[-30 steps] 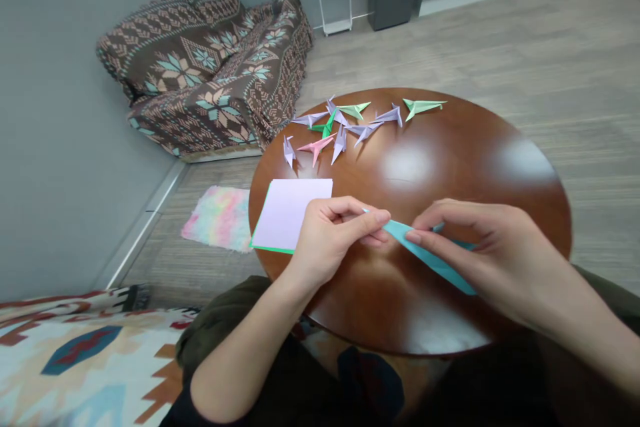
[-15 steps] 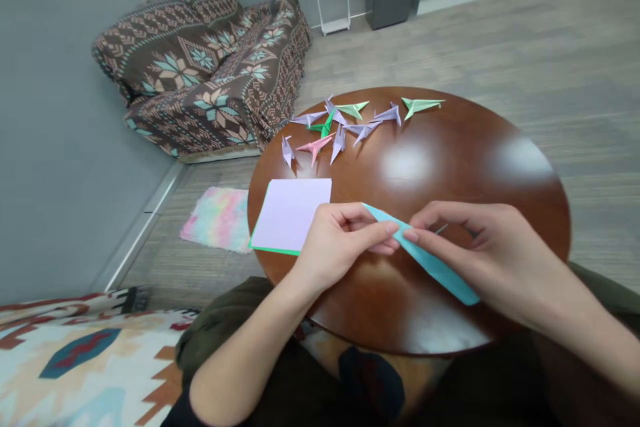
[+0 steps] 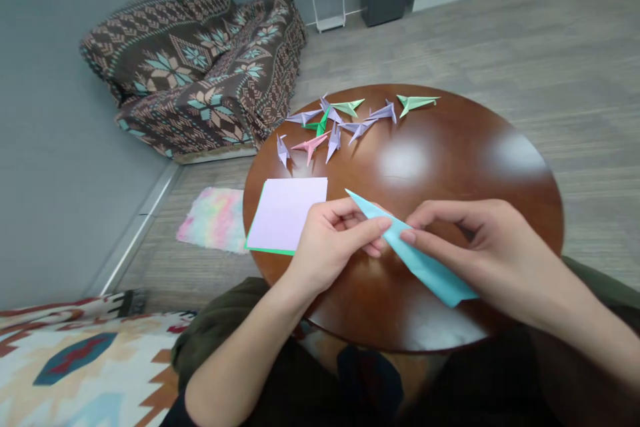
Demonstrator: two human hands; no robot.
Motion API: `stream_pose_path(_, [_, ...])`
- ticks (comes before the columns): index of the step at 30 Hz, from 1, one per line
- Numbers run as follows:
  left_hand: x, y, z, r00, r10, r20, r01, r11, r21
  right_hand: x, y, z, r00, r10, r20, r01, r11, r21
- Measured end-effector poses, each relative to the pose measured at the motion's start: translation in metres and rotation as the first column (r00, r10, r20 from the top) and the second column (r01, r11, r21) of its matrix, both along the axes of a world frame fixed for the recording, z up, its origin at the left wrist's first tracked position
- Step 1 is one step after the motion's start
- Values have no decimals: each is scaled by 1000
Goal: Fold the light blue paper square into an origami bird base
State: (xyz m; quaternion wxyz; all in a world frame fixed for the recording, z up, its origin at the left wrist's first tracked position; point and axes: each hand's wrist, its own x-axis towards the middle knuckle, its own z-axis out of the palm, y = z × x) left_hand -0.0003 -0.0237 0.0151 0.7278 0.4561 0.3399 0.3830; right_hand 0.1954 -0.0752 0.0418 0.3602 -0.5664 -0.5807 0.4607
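Observation:
A light-blue folded origami paper [image 3: 425, 265] slants between my hands above the round table, long and pointed at its upper left end. Thumb and fingers of my left hand [image 3: 345, 230] pinch it near that point. My right hand [image 3: 463, 233] grips its upper edge a little further along, thumb on the near face. Both hands are closed on the paper, and the fingertips behind it are partly hidden. Left of my left hand lies a stack of square paper [image 3: 285, 213], lilac on top with a green edge showing below.
Several folded paper cranes in lilac, pink [image 3: 310, 145], and green [image 3: 320, 123] sit along the far left of the brown table [image 3: 450, 140]. Beyond are a sofa with a patterned cover [image 3: 200, 73], a pastel rug [image 3: 215, 220] and a white ladder-like rack [image 3: 327, 0].
The blue paper has turned to show a wider face, and its tip sticks out further to the upper left. My hands have shifted slightly left; the whole view has moved a little.

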Motion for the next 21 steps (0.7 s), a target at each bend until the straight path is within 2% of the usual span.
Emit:
stream_pose_path(10, [-2, 0, -4, 999, 36, -34, -35, 999, 36, -1, -1, -2, 1000, 27, 17, -27, 1000, 4])
stream_pose_path(14, [-3, 3, 1, 996, 86, -33, -84, 996, 38, 1, 0, -3, 998, 40, 51, -41, 999, 32])
stream_pose_path(21, [-7, 10, 9, 985, 167, -49, -164, 984, 66, 4, -1, -2, 997, 63, 35, -63, 998, -9])
